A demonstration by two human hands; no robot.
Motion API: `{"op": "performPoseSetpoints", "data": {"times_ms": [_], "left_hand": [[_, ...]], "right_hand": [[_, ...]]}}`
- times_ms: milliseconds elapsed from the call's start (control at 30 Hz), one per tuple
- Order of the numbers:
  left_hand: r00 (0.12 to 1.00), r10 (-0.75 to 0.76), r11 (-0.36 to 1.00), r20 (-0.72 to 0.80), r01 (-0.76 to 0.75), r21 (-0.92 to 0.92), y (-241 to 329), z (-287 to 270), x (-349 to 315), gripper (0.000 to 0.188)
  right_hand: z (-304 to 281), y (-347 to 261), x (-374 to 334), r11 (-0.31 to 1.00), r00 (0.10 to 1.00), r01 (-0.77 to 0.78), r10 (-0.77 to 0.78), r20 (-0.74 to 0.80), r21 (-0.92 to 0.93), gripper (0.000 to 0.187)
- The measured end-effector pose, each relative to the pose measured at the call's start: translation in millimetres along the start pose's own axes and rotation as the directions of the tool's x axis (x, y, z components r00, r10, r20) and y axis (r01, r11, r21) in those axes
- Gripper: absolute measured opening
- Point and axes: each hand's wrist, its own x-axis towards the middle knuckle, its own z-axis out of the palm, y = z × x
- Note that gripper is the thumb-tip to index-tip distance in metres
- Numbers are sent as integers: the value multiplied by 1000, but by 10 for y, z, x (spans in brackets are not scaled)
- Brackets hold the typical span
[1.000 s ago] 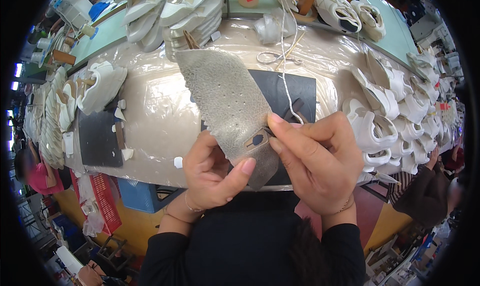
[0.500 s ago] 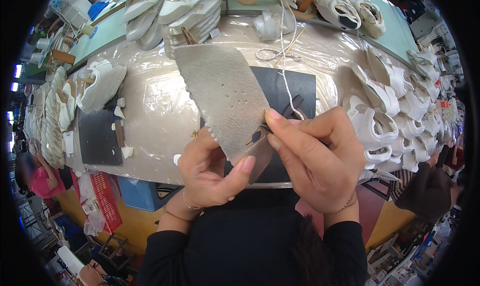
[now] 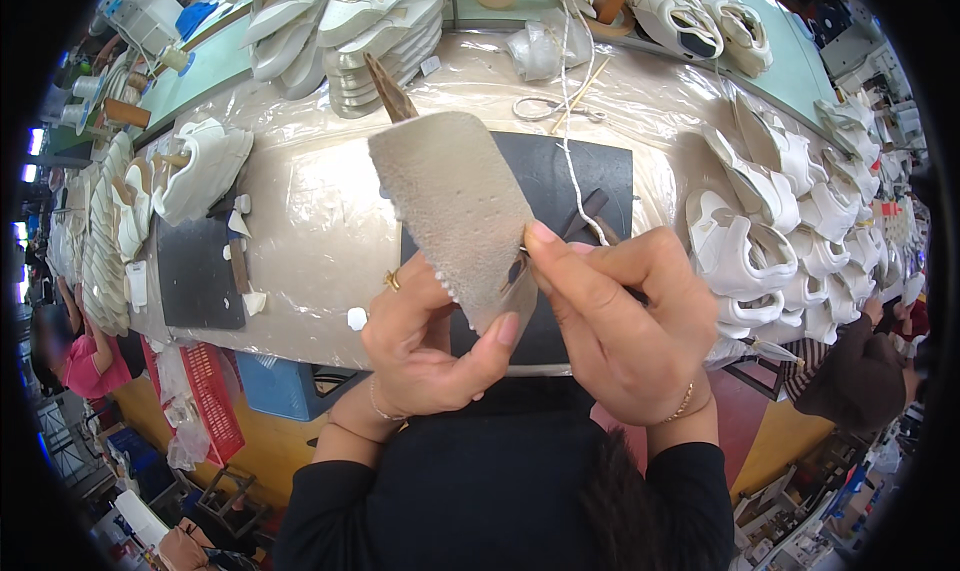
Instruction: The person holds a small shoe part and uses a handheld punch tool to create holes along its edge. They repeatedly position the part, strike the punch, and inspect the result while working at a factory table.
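I am holding a grey-beige suede piece (image 3: 452,206) up in front of me, above a plastic-covered workbench (image 3: 320,231), and both of my hands are meeting at its lower corner. My left hand (image 3: 425,346) is closing on that corner from below, thumb pressing up against the bottom edge and the other fingers wrapping behind, so the piece is rising up and away from this grip, leaning slightly to the left. Its long axis is running from the pinched lower right corner to the rounded upper left end, far from both grips. My right hand (image 3: 620,321) is pinching shut just to the right of the same corner, forefinger and thumb tips touching the edge where a row of small punched holes runs. A white thread (image 3: 570,101) is trailing upward from near those fingertips toward the back of the bench; I cannot tell whether a needle is in the pinch. The right hand is the nearer one to the perforated edge; the left is only steadying. Beyond my grips, a dark cutting mat (image 3: 590,181) is lying flat, with white shoe uppers (image 3: 770,241) stacking off to the right and more shoe uppers (image 3: 200,166) to the left.
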Motion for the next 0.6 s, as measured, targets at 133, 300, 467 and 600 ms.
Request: {"op": "performPoseSetpoints", "data": {"times_ms": [133,300,467,600], "left_hand": [[998,-61,987,-16,58,-147,1,11,-33,49],[983,-128,929,-132,72,-363,-7,107,-30,69],[921,-338,904,-192,261,-338,43,148,2,70],[981,-157,939,114,184,-289,20,-126,163,41]], "right_hand": [[28,33,1,999,999,38,-37,-38,24,37],[-48,33,16,972,991,-78,100,-90,222,42],[-31,35,20,907,966,-253,257,32,335,40],[-34,148,121,894,969,-231,175,175,385,32]]}}
